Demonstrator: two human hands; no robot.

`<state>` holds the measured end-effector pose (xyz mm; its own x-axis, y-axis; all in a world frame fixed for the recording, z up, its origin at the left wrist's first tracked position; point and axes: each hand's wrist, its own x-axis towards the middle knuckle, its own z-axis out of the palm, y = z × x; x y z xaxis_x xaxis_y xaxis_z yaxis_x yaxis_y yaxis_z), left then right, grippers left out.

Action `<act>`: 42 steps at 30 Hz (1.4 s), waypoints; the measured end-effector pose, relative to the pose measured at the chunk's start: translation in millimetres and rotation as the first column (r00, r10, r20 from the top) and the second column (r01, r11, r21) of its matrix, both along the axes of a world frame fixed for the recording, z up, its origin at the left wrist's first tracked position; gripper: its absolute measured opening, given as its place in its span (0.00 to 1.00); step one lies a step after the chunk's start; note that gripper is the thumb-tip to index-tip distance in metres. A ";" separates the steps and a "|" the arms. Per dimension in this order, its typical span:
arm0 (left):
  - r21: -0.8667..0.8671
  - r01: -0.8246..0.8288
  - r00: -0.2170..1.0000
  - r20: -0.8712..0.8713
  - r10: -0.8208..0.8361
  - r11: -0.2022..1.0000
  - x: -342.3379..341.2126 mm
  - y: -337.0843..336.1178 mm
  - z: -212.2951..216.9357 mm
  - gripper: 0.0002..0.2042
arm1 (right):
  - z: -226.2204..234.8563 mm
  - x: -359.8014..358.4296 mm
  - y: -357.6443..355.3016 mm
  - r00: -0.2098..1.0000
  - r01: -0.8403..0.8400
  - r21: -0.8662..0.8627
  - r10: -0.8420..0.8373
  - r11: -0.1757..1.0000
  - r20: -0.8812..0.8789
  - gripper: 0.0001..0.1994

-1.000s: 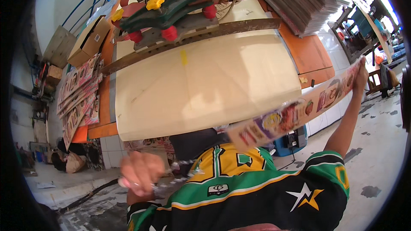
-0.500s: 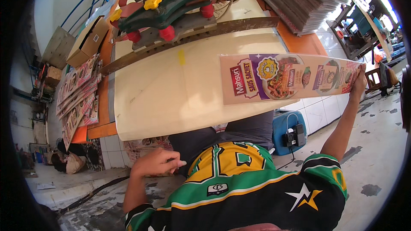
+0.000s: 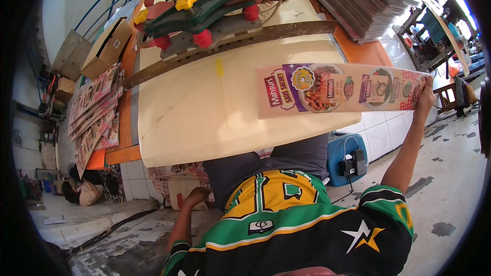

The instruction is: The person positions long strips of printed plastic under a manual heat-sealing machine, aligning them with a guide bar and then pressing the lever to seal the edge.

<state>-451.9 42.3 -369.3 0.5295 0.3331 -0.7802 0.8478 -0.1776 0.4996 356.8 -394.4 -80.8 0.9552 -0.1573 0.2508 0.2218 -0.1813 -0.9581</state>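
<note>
My right hand [image 3: 424, 94] grips the right end of a long printed strip [image 3: 353, 90] with food pictures and a clear plastic edge. The strip lies level above the right part of a cream sheet [image 3: 204, 107] that covers the table. Low on the left, beside my thigh, is my left hand [image 3: 197, 197]. It is next to a stack of printed sheets [image 3: 174, 179] under the table edge. Its fingers are mostly hidden, so whether it holds anything does not show.
A sealing press with a long metal bar [image 3: 230, 48] and red and yellow knobs crosses the table's far side. Printed strips [image 3: 97, 107] lie piled at the left, near a cardboard box [image 3: 107, 48]. A tall stack of flat sheets [image 3: 358, 5] stands back right. A blue container [image 3: 340, 161] is by my right leg.
My left hand has gone from in front of my lap to the stack under the table edge. The printed strip in my right hand has shifted slightly left and up.
</note>
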 end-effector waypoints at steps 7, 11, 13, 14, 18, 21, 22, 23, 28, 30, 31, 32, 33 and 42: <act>0.254 -0.288 0.955 -0.001 0.298 0.923 37.9 -47.1 -13.6 0.20 | 5.1 -26.9 55.1 0.977 -0.205 0.104 0.197 0.973 0.079 0.25; 0.289 -0.172 0.982 -0.031 0.189 0.942 40.4 -45.9 -19.0 0.22 | 3.2 -42.8 91.1 0.894 -0.439 0.139 0.417 0.888 0.160 0.19; 0.251 0.131 0.959 -0.276 -0.059 0.959 46.9 -31.0 -10.1 0.22 | 2.1 -53.9 112.5 0.836 -0.543 0.140 0.516 0.828 0.188 0.16; 0.203 0.188 0.953 -0.275 -0.128 0.961 60.7 -24.3 4.6 0.23 | 3.7 -62.8 121.3 0.797 -0.600 0.137 0.574 0.788 0.190 0.16; 0.198 0.266 0.959 -0.156 -0.237 0.944 102.8 -5.6 85.5 0.20 | 2.2 -88.4 153.3 0.652 -0.757 0.207 0.737 0.620 0.179 0.16; 0.360 0.232 0.972 -0.062 -0.225 0.904 110.5 3.3 109.2 0.16 | -5.5 -107.3 178.7 0.565 -0.817 0.238 0.812 0.525 0.149 0.14; 0.419 0.224 0.973 -0.043 -0.227 0.880 112.7 6.8 112.7 0.15 | -8.1 -112.6 183.2 0.550 -0.830 0.200 0.824 0.521 0.135 0.13; 0.420 0.291 0.956 -0.088 -0.281 0.860 111.3 11.8 111.2 0.14 | -8.0 -123.2 192.4 0.530 -0.845 0.163 0.839 0.510 0.121 0.12; 0.515 0.357 0.929 -0.108 -0.354 0.779 138.3 12.8 137.8 0.12 | -10.6 -158.7 218.9 0.427 -0.900 -0.038 0.897 0.433 0.115 0.07; 0.515 0.354 0.932 -0.121 -0.342 0.781 148.0 2.1 154.5 0.13 | -3.8 -170.6 227.8 0.376 -0.923 -0.047 0.922 0.381 0.087 0.07; 0.516 0.354 0.932 -0.127 -0.339 0.780 153.4 -2.1 160.8 0.13 | -6.4 -169.9 228.8 0.372 -0.924 -0.072 0.927 0.375 0.055 0.09; 0.496 0.353 0.934 -0.139 -0.329 0.793 158.9 -5.5 166.5 0.14 | -7.8 -172.3 231.2 0.381 -0.922 -0.058 0.924 0.382 0.036 0.11; 0.475 0.352 0.935 -0.152 -0.319 0.806 164.5 -8.7 171.7 0.15 | -8.5 -176.3 234.9 0.390 -0.920 -0.044 0.921 0.390 0.016 0.12; 0.369 0.221 0.847 0.387 -0.365 0.903 207.9 -43.9 239.1 0.20 | -14.7 -184.7 240.5 0.332 -0.931 0.127 0.938 0.343 -0.104 0.15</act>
<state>-244.1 -1.6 -130.2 0.8994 0.2845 -0.3318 0.4371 -0.5832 0.6847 172.1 -153.9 -95.5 0.5021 0.8553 0.1279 0.0943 0.0929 -0.9912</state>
